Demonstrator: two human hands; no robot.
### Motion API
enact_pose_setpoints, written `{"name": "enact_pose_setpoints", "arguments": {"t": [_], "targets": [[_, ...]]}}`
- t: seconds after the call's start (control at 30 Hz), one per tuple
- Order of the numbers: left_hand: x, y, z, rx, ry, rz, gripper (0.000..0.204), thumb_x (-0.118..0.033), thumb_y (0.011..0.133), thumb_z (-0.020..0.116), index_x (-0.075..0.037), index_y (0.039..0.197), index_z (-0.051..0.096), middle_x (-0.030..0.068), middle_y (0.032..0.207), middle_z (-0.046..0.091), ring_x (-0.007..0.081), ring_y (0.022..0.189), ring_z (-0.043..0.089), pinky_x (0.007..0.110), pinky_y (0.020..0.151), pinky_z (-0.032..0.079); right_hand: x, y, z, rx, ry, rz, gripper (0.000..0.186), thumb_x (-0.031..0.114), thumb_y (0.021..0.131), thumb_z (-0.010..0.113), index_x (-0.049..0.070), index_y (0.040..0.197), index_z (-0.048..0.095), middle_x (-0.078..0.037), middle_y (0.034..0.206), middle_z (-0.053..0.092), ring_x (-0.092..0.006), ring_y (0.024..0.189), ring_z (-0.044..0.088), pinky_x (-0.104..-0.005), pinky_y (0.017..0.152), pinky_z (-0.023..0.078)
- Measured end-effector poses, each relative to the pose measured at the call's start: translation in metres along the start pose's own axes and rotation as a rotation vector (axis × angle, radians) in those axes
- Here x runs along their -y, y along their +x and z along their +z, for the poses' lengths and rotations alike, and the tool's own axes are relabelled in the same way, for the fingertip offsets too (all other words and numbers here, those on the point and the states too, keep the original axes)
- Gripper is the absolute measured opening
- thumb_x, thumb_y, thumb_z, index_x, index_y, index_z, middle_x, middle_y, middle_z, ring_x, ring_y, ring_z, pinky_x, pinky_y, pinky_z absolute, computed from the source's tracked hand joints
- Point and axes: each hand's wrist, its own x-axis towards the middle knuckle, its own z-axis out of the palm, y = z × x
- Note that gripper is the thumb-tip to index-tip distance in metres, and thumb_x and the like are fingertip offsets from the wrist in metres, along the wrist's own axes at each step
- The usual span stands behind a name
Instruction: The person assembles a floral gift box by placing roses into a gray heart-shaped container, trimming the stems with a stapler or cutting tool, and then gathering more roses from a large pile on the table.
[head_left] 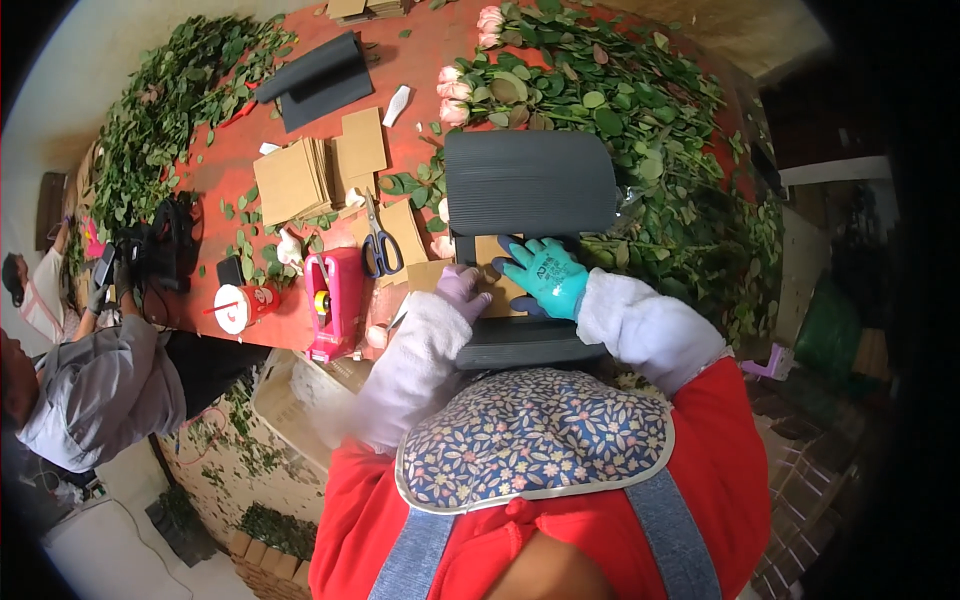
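A brown cardboard sheet (490,270) lies on a black ribbed mat in front of me, between my hands. My right hand (550,277), in a teal glove with dark fingertips, rests on the cardboard with its fingers spread. At the sheet's left edge is my left hand (463,290), in a lilac glove, its fingers partly stretched and its thumb apart. Just beyond my hands, a wide black ribbed flap (530,182) curves over the mat. Pale pink rose heads (442,245) show along its left side.
Blue-handled scissors (381,250), a pink tape dispenser (335,300) and a lidded cup (240,310) stand to the left, near stacked cardboard (295,180). Leafy rose stems (620,100) cover the far right. Another person (105,380) works at the far left.
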Motion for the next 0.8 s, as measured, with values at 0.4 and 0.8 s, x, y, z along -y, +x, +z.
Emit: {"name": "enact_pose_setpoints", "arguments": {"t": [0.4, 0.8], "targets": [[0.02, 0.0, 0.004, -0.158, 0.271, 0.228, 0.046, -0.013, 0.077, 0.076, -0.001, 0.119, 0.061, 0.0204, 0.119, 0.055, 0.0364, 0.107, 0.056, 0.038, 0.095, 0.047, 0.0, 0.005, 0.004, 0.016, -0.085, -0.035, 0.065, 0.043, 0.089, 0.06, 0.012, 0.144, 0.043, -0.019, 0.152, 0.031, -0.0305, 0.118, 0.049, -0.0461, 0.096, 0.039], [-0.015, 0.024, -0.004, -0.008, 0.559, 0.229, 0.049, -0.036, 0.082, 0.07, -0.006, 0.118, 0.058, 0.0192, 0.116, 0.059, 0.0374, 0.105, 0.06, 0.044, 0.089, 0.05, -0.001, 0.0, -0.008, 0.058, 0.007, -0.029, 0.063, 0.042, 0.084, 0.066, 0.01, 0.136, 0.051, -0.02, 0.152, 0.03, -0.0371, 0.119, 0.048, -0.049, 0.101, 0.038]]}}
